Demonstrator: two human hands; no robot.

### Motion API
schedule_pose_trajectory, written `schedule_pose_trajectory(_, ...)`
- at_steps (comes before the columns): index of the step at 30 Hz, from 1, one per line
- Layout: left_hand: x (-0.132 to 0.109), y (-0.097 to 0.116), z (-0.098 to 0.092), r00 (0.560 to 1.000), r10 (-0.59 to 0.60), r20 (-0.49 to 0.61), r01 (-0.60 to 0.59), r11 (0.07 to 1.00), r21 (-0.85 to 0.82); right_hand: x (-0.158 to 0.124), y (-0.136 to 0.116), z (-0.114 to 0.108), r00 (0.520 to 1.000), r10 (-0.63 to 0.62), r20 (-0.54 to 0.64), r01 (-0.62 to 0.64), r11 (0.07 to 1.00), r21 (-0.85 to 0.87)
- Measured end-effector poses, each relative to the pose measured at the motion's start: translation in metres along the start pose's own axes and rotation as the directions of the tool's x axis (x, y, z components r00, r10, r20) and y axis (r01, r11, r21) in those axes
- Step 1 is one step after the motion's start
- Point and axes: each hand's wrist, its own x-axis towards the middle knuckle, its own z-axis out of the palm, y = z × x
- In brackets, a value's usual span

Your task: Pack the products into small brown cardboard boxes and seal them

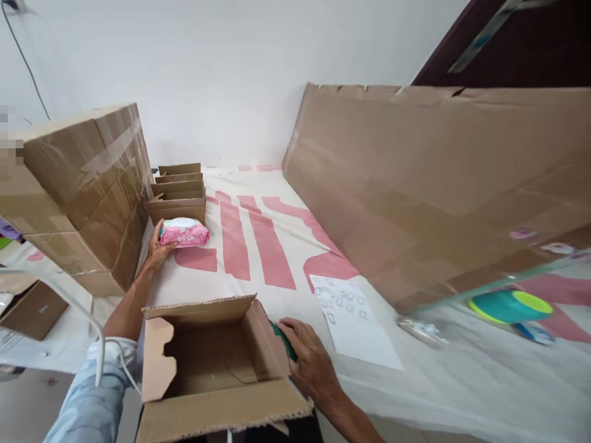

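My left hand (157,249) reaches forward and grips the left end of a soft pink-and-white plastic pack (185,234), which looks like tissues or wipes. The pack is just in front of a row of small open cardboard boxes (178,212). Close to me is an open cardboard box (217,357) with its flaps up; its visible inside holds nothing. Beside that box's right wall, my right hand (311,363) is closed around a green item (285,341), mostly hidden by the fingers and the box.
Taped cartons (92,191) form a stack on the left. A large cardboard panel (415,197) stands on the right. A paper with small drawings (353,320) lies on the pink-and-white cloth (272,246). Farther right are a teal-and-yellow object (510,306) and a clear packet (422,330).
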Motion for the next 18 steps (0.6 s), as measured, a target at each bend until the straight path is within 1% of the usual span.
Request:
schedule_pose_trajectory(3,0.004,-0.015,0.0,0.999,-0.044,-0.015,0.045,0.992,0.116,-0.001,0.0,0.001,1.0,-0.016,-0.018,0.016,1.0,-0.007)
schedule_pose_trajectory(4,0.004,-0.017,-0.001,0.999,-0.042,-0.023,0.045,0.989,0.142,-0.001,-0.001,0.0,1.0,-0.02,-0.019,0.019,1.0,-0.006)
schedule_pose_trajectory(6,0.005,-0.016,-0.005,1.0,-0.006,-0.019,0.011,0.965,0.261,-0.001,-0.002,-0.002,0.999,-0.029,-0.022,0.029,0.999,-0.014)
schedule_pose_trajectory(8,0.005,-0.01,-0.006,0.999,0.041,0.034,-0.051,0.903,0.427,0.0,-0.003,-0.003,0.999,-0.036,-0.022,0.035,0.999,-0.025)
schedule_pose_trajectory(10,0.007,-0.003,-0.004,0.991,0.061,0.12,-0.118,0.825,0.552,-0.001,-0.003,-0.004,0.999,-0.036,-0.02,0.035,0.999,-0.025)
schedule_pose_trajectory(13,0.009,0.003,0.003,0.976,0.087,0.2,-0.191,0.784,0.591,-0.001,-0.002,-0.003,1.0,-0.024,-0.017,0.024,1.0,-0.013)
schedule_pose_trajectory(15,0.012,0.004,0.008,0.971,0.115,0.209,-0.218,0.779,0.588,-0.002,-0.002,-0.003,1.0,-0.01,-0.008,0.01,1.0,-0.011)
schedule_pose_trajectory(18,0.021,0.001,0.014,0.972,0.128,0.196,-0.221,0.775,0.592,-0.001,-0.003,-0.005,1.0,0.0,-0.001,0.0,1.0,-0.014)
